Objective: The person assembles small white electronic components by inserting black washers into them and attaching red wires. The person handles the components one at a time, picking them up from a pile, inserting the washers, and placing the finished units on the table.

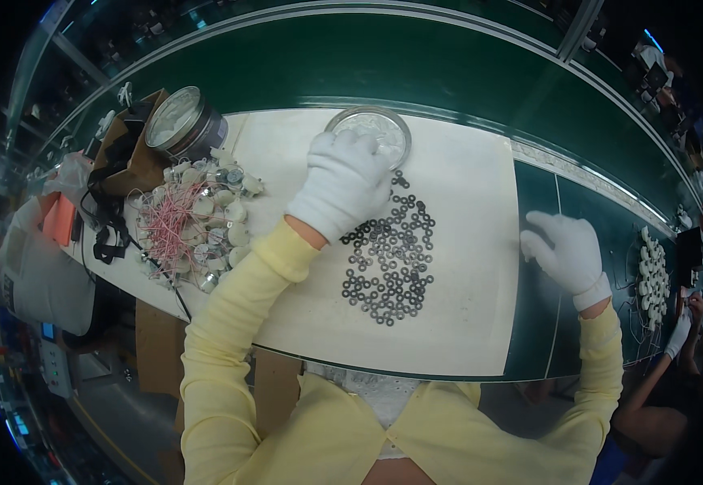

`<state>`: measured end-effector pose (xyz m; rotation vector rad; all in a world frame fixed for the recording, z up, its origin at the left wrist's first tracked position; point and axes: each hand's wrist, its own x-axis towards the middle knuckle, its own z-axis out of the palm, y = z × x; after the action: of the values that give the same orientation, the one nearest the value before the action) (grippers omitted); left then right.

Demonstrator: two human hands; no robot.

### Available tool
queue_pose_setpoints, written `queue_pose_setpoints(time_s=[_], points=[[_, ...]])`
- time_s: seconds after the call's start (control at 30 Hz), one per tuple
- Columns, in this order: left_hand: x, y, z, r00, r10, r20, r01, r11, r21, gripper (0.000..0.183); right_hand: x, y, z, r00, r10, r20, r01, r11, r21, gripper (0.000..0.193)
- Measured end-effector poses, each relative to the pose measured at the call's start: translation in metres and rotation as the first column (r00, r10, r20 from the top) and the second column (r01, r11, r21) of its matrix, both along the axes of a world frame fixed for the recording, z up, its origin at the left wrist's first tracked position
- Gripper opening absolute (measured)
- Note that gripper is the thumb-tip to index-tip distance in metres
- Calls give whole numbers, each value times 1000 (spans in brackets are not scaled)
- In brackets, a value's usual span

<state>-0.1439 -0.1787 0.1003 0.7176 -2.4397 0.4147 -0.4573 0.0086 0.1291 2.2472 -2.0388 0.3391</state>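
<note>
My left hand (pixel 345 182), in a white glove, reaches to the far side of the white work sheet (pixel 303 323). Its curled fingers dip over the near left side of a round, shallow dish (pixel 401 150) holding something whitish. The fingertips are hidden, so what they grip, if anything, does not show. Just below and right of that hand, many small dark rings (pixel 388 275) lie spread on the sheet. My right hand (pixel 568 253), also gloved in white, is held over the green table surface at the right, empty, its thumb and fingers apart.
At the left sits a heap of round whitish parts with pink wires (pixel 177 222). Behind it stand a large tin (pixel 185 125) and an open cardboard box (pixel 143 162). More whitish parts (pixel 652 279) lie far right, near another person's gloved hand (pixel 678 333).
</note>
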Motion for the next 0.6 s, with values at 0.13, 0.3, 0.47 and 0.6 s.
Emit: queue_pose_setpoints(time_s=[0.13,0.3,0.47,0.6], points=[[36,-1,5,996,87,29,-87,996,-20,9,20,-37,11,994,101,-37,-105,986,-133,34],[63,32,37,979,123,-162,-108,989,98,8,67,-119,-11,974,220,59,-222,974,38,28],[107,101,41,913,240,-328,-156,952,262,14,113,-188,-10,986,165,-20,-157,964,213,31],[143,132,8,879,341,-333,-268,931,247,20,152,-218,-2,977,212,14,-209,951,228,30]])
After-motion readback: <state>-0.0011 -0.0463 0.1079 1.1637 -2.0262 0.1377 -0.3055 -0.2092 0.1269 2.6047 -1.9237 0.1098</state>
